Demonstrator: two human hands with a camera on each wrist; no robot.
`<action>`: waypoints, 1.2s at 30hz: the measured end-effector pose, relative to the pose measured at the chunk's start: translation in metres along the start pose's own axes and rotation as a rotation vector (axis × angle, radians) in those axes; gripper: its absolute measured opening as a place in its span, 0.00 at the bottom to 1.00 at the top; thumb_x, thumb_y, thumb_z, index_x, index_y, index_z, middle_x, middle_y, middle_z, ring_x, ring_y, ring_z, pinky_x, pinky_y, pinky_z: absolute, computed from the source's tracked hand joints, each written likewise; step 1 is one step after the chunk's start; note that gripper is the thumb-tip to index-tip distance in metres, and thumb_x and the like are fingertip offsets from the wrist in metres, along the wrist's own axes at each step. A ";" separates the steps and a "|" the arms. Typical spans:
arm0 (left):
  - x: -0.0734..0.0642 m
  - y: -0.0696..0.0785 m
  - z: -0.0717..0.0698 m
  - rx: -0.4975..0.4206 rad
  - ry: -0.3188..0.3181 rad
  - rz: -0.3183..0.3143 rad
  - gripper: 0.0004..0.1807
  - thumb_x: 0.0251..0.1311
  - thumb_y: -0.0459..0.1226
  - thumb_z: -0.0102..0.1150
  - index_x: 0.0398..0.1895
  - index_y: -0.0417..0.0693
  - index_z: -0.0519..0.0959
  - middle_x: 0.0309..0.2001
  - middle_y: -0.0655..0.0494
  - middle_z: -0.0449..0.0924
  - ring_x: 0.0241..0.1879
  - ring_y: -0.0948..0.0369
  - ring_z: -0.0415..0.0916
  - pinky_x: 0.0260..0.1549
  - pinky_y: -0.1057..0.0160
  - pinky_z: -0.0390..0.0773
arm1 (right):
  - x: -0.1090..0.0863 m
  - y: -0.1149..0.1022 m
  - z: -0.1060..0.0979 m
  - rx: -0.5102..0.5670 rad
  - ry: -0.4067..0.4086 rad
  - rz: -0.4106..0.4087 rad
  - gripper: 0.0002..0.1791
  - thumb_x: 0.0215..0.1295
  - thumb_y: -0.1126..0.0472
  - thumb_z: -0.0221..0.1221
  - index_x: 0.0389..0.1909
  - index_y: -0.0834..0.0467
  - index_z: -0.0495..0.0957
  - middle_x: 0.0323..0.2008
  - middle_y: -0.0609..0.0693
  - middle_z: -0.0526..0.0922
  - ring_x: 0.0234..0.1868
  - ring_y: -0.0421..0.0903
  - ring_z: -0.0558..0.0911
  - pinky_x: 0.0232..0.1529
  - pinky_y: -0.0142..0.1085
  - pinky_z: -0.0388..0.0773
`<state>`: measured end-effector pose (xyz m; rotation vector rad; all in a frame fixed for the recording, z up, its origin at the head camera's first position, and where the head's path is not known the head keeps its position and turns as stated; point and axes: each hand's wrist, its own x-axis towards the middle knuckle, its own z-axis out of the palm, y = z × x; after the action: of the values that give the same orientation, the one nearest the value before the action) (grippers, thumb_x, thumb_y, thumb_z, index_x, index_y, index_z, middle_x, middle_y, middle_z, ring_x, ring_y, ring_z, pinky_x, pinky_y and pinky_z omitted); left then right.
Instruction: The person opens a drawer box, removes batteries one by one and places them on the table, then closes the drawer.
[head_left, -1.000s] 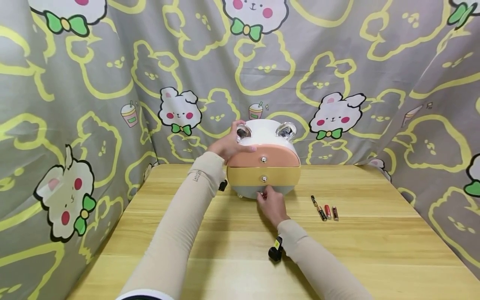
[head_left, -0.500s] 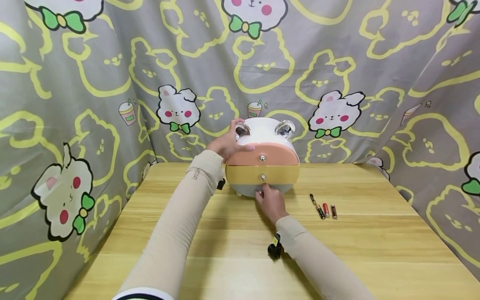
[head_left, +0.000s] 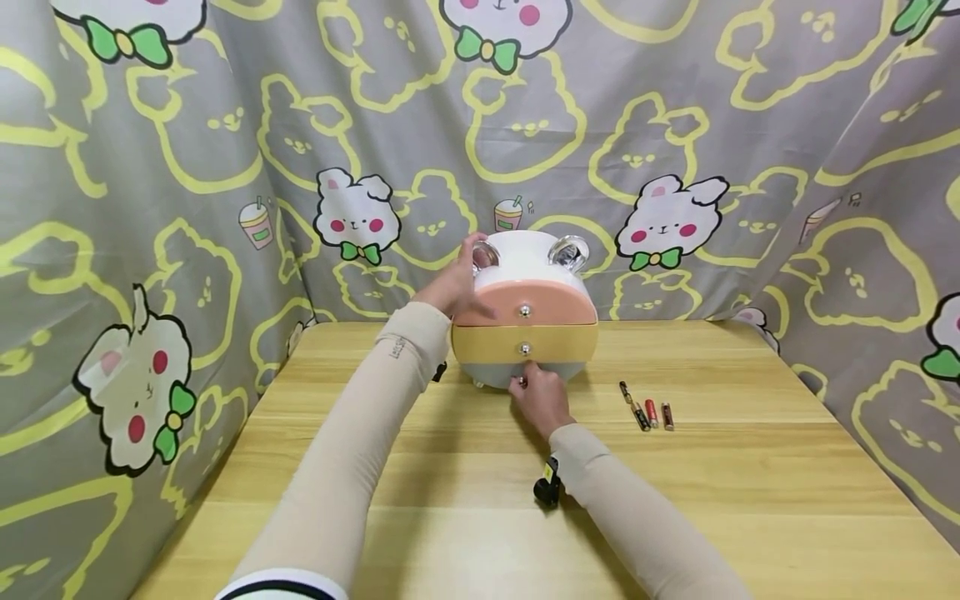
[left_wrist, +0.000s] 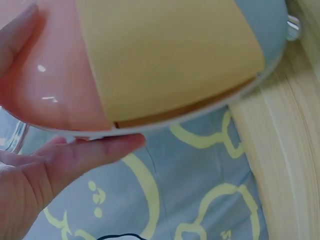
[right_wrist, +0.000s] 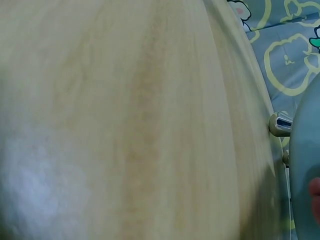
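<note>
A small rounded drawer box [head_left: 528, 258] with a white top and silvery ears stands on the table. Its front has a pink drawer [head_left: 555, 302], a yellow drawer [head_left: 487, 343] and a grey drawer [head_left: 573, 373], stacked from top to bottom. My left hand [head_left: 450, 285] rests on the box's upper left side. In the left wrist view its thumb [left_wrist: 17, 37] lies over the pink front and a straight finger [left_wrist: 107, 149] runs along the side. Low at the front, my right hand [head_left: 543, 402] pinches the silvery knob [head_left: 522, 381] of the grey drawer. All drawers look closed.
Several small batteries [head_left: 651, 414] lie on the wooden table [head_left: 712, 500] to the right of the box. A patterned grey curtain [head_left: 540, 108] hangs behind the table and along both sides. A small silvery foot [right_wrist: 281, 124] shows beneath the box.
The thumb of my left hand has slid a little lower on the pink front. My right hand stays at the grey drawer's knob. The head view has tilted slightly.
</note>
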<state>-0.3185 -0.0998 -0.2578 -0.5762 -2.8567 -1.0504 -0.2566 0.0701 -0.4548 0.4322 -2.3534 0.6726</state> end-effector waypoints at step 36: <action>-0.009 0.003 0.012 0.159 0.039 -0.037 0.83 0.20 0.26 0.83 0.74 0.67 0.29 0.60 0.32 0.62 0.58 0.42 0.67 0.57 0.48 0.69 | -0.003 -0.004 0.004 -0.055 0.080 0.014 0.11 0.47 0.64 0.64 0.19 0.58 0.69 0.11 0.48 0.69 0.11 0.42 0.67 0.11 0.38 0.68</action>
<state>-0.3078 -0.0934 -0.2669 -0.4873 -2.8923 -0.8187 -0.2547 0.0652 -0.4583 0.3590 -2.2954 0.6189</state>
